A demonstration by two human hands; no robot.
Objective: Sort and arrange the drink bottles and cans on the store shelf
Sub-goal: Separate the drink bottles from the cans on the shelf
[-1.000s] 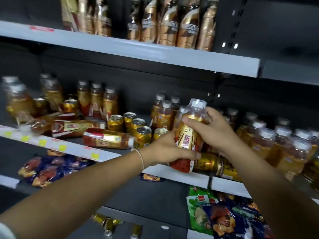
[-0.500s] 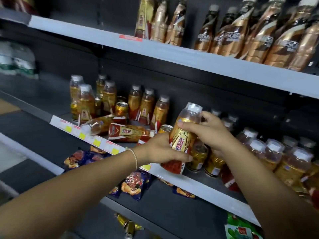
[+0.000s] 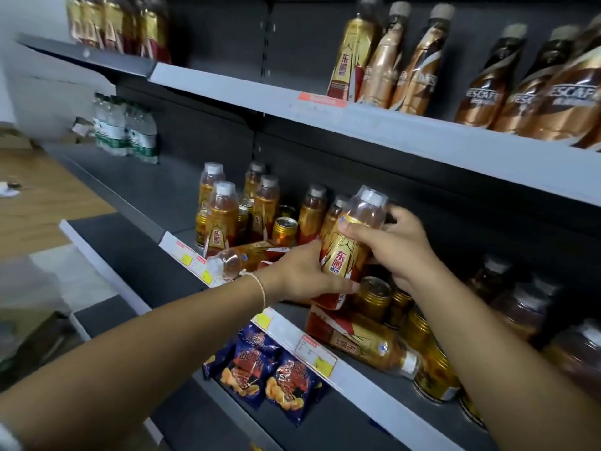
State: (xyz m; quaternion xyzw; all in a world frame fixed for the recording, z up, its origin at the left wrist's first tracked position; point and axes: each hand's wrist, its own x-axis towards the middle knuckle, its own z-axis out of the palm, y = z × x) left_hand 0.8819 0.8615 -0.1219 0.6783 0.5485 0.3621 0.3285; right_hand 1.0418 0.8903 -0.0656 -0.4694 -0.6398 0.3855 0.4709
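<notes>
Both hands hold one gold-and-red drink bottle (image 3: 349,247) with a clear cap, tilted slightly, in front of the middle shelf (image 3: 367,375). My left hand (image 3: 302,275) grips its lower body and my right hand (image 3: 395,244) grips its upper part near the neck. Behind it stand several matching bottles (image 3: 222,219) and gold cans (image 3: 284,229). Two more bottles lie on their sides on the shelf: one (image 3: 247,255) left of my left hand, one (image 3: 361,343) under my right forearm. More gold cans (image 3: 372,297) stand below the held bottle.
The upper shelf (image 3: 390,131) carries brown coffee bottles (image 3: 487,83) and one gold-and-red bottle (image 3: 348,56). Water bottles (image 3: 125,128) stand far left. Blue snack bags (image 3: 260,372) lie on the lower shelf. Dark bottles (image 3: 527,307) stand at the right. A wooden floor (image 3: 35,193) lies left.
The view has swung left and closer to the shelf. Both hands still hold the same bottle, which sits a little higher against the row of standing bottles.
</notes>
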